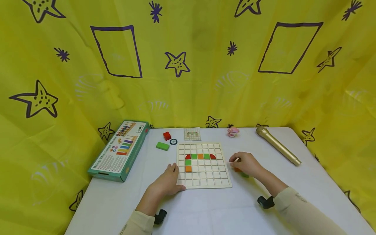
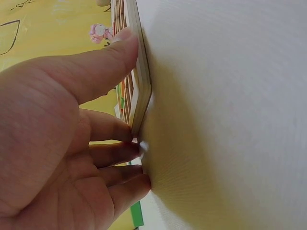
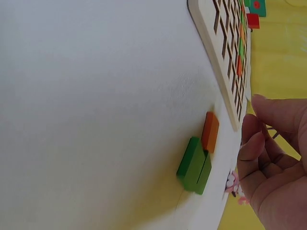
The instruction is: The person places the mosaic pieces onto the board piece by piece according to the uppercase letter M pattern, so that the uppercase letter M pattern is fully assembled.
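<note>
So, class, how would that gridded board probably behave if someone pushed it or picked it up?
The gridded board is probably stiff, its edges being straight and solid-looking. Pushed, it would likely slide rather than roll, being broad and flat. Tilted, it might drop the coloured pieces set in its cells.

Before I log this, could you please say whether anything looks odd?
Nothing looks spilled or damaged; only the red, green and orange block arch on the square wooden grid board looks lopsided, lacking a right leg.
</note>
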The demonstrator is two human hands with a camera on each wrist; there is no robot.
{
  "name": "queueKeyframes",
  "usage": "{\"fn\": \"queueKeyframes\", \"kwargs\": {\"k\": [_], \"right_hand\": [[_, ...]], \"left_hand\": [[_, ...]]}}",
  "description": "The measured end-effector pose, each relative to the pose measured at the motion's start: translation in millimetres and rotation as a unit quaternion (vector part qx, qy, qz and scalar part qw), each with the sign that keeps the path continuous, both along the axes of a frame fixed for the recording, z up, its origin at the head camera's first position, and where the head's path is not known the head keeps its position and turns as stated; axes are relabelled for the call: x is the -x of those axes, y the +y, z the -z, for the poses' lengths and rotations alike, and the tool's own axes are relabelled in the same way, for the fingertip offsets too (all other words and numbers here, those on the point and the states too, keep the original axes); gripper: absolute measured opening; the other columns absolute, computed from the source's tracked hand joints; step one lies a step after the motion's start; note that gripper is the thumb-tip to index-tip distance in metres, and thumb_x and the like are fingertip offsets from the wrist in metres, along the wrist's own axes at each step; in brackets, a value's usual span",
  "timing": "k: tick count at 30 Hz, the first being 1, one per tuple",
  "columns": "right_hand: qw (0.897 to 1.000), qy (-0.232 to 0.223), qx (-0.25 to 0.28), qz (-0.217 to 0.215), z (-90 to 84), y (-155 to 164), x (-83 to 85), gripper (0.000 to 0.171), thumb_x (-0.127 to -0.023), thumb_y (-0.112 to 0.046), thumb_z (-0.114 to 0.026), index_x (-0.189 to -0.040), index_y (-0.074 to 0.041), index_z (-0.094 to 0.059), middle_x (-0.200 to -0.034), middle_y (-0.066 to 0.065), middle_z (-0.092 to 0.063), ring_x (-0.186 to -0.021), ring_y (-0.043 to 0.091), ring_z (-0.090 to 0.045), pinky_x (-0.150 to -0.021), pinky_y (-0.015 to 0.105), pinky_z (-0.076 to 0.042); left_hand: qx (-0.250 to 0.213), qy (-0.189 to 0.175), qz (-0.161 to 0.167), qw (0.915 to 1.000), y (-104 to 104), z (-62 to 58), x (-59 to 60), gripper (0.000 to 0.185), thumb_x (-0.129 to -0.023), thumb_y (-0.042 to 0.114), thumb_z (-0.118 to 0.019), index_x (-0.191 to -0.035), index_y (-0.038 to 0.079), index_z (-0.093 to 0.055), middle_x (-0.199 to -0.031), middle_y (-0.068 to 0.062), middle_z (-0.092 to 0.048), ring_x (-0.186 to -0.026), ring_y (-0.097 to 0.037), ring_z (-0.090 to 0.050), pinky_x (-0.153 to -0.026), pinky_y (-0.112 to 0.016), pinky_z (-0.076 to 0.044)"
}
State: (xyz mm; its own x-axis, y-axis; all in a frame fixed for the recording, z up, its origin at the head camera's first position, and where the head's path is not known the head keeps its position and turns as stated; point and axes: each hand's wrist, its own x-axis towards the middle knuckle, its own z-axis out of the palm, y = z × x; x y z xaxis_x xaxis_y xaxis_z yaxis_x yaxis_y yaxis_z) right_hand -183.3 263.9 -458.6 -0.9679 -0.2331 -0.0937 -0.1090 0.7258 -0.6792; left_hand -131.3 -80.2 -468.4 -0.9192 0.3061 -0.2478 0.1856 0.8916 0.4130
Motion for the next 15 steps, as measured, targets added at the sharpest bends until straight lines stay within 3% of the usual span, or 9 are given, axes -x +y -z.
{"fn": "queueKeyframes", "kwargs": {"k": [15], "right_hand": [[0.999, 0.021, -0.031, 0.016, 5.5, 35, -7.6, 0.010, -0.090, -0.012, -0.075, -0.098, -0.007, -0.074, -0.098, 0.006, -0.069, -0.076, 0.017, -0.057, -0.064, 0.031, -0.048]], "left_hand": [[0.000, 0.000, 0.005, 1.0000, -1, -2.8, -0.7, 0.094, -0.085, 0.038, -0.081, -0.151, -0.011, -0.034, -0.160, -0.024, -0.029, -0.149, -0.040, -0.022, -0.115, -0.049, -0.032]]}}
